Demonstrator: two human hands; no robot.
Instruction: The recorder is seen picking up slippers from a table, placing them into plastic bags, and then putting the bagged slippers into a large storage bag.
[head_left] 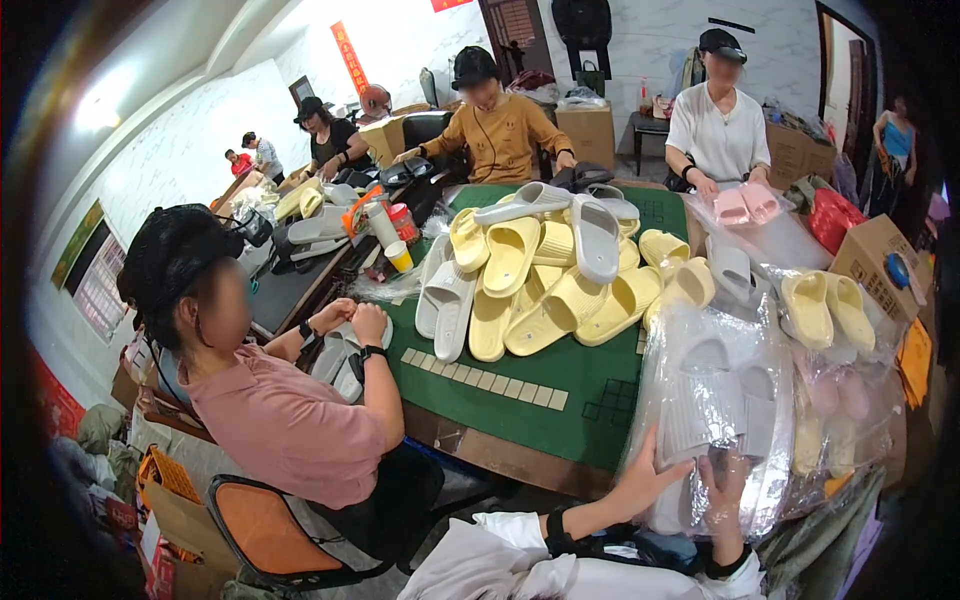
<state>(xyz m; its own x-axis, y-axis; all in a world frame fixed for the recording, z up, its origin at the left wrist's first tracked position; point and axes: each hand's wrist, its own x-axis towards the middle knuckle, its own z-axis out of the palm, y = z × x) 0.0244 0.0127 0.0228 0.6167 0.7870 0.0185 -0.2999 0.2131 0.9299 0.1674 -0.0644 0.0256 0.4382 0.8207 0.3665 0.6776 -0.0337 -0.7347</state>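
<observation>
At the near right, a pair of grey slippers (705, 405) lies in a clear plastic bag (668, 375) on a stack of bagged slippers. My left hand (648, 485) rests against the bag's left side, fingers stretched out and thumb pointing toward the other hand. Beside it, my right hand (724, 490) lies at the near end of the bag, its fingers apart and pointing away from me. Neither hand visibly grips the bag; shiny film partly blurs the fingertips.
A heap of yellow slippers (560, 310) and grey slippers covers the table's middle. Bagged yellow slippers (828, 305) lie right, near a cardboard box (880, 265). A co-worker in pink (290, 410) sits left beside an orange chair (265, 520). Other people work across the table.
</observation>
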